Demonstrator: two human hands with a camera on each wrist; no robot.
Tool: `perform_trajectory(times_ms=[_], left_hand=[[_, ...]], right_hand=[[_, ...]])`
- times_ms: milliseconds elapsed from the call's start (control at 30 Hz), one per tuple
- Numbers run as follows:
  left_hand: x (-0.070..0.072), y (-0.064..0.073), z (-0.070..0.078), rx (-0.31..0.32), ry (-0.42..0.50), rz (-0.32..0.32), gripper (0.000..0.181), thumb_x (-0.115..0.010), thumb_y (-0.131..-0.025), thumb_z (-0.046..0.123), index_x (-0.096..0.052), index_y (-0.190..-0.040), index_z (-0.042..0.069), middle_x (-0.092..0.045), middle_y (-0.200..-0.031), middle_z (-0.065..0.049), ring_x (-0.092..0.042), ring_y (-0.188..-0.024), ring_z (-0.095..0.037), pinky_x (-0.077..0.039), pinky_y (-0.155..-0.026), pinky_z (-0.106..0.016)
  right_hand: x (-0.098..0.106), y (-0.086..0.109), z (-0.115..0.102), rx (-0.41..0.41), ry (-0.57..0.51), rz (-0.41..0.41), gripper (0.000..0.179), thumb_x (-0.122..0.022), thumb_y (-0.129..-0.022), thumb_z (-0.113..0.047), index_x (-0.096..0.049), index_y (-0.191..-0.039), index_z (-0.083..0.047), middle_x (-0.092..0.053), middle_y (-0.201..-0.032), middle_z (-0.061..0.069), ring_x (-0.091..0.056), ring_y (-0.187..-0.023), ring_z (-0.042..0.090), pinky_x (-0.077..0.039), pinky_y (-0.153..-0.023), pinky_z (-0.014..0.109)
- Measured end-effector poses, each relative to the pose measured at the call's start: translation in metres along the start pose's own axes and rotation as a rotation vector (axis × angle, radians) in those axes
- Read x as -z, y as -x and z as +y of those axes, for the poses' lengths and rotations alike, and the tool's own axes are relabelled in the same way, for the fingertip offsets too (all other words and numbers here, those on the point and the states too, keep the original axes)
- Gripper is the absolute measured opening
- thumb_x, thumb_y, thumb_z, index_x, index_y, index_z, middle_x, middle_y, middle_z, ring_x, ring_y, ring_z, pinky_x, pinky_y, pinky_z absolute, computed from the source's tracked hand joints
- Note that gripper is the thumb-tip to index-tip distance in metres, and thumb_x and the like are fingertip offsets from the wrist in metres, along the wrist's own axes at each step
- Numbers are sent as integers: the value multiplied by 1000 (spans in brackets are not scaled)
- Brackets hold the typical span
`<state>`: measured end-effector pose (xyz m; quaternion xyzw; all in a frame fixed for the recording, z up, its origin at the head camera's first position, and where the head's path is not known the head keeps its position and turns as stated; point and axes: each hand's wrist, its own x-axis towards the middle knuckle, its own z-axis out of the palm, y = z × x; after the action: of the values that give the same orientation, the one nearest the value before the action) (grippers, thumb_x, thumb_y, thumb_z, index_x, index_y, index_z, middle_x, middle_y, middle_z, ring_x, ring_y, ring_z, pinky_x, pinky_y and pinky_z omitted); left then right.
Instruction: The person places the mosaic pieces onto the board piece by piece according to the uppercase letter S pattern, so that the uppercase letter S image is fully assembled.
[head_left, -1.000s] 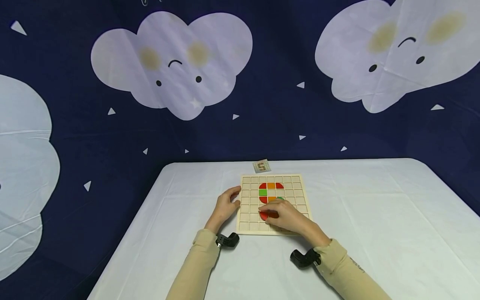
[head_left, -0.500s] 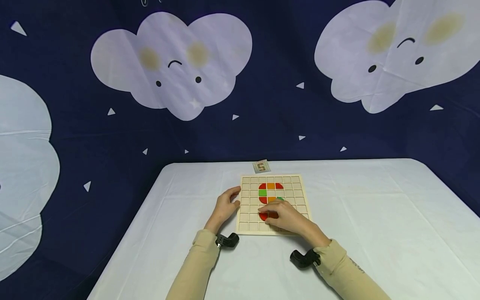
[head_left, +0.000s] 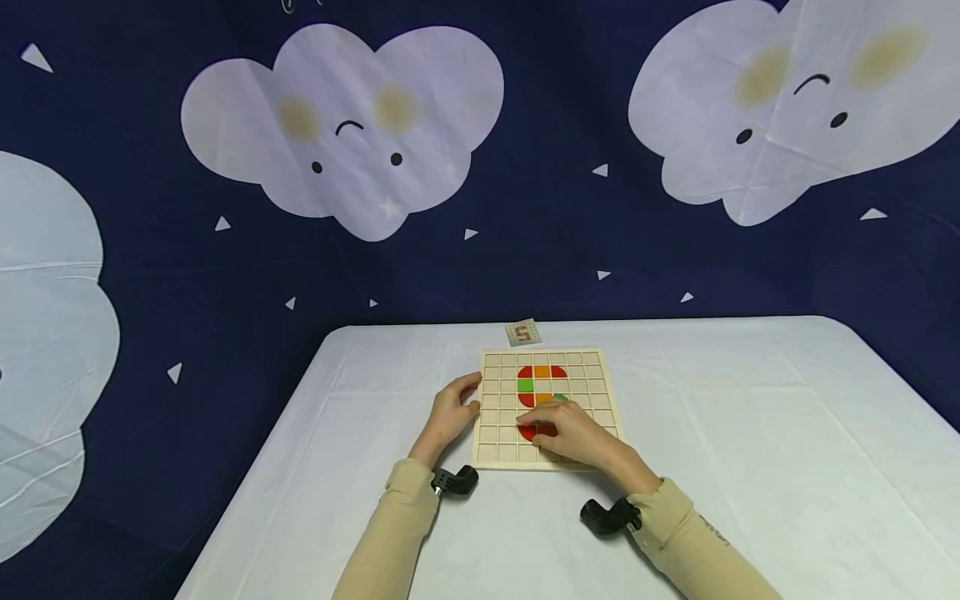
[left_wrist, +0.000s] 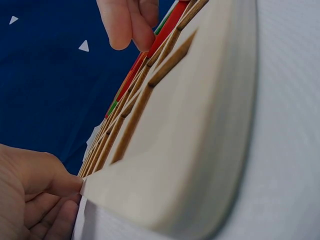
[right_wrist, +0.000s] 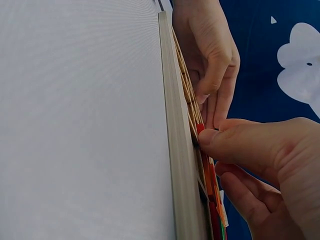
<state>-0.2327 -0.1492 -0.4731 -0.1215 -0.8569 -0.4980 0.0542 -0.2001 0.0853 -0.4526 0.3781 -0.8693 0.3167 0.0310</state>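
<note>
A square wooden grid board (head_left: 491,466) lies on the table, with flat red, orange and green pieces set in several of its cells. My right hand (head_left: 573,432) reaches over the board's lower middle and pinches a rounded red piece (head_left: 527,433) there. The right wrist view has the thumb (right_wrist: 212,140) against this red piece, low at the board's surface. Other pieces under the right hand are hidden. Along the board's left edge rests my left hand (head_left: 448,412), fingers relaxed; its thumb (left_wrist: 67,184) touches the rim in the left wrist view.
Just behind the board lies a small patterned card (head_left: 523,332) bearing a curved figure like an S or 5. A white cloth covers the table (head_left: 750,433). Beyond it hangs a dark blue backdrop (head_left: 555,250) with clouds.
Hardly anything moves. Both hands keep their places, and the visible pieces stay in the same cells.
</note>
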Motion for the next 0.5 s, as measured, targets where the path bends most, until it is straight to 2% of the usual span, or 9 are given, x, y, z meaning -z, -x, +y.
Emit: perform_trajectory(times_ms=[500], left_hand=[[2,0,0,0,1,2,48,-54,-83,-11,-50,-131,-8,-51,-130,-22,-51,-118,-31,-43,-101,-32]], right_hand=[[-2,-1,0,-16,-24,5,31,-70,-82,-8,-69,-113,-7,-66,-112,3,-56,-109,24,-47,-94,43]])
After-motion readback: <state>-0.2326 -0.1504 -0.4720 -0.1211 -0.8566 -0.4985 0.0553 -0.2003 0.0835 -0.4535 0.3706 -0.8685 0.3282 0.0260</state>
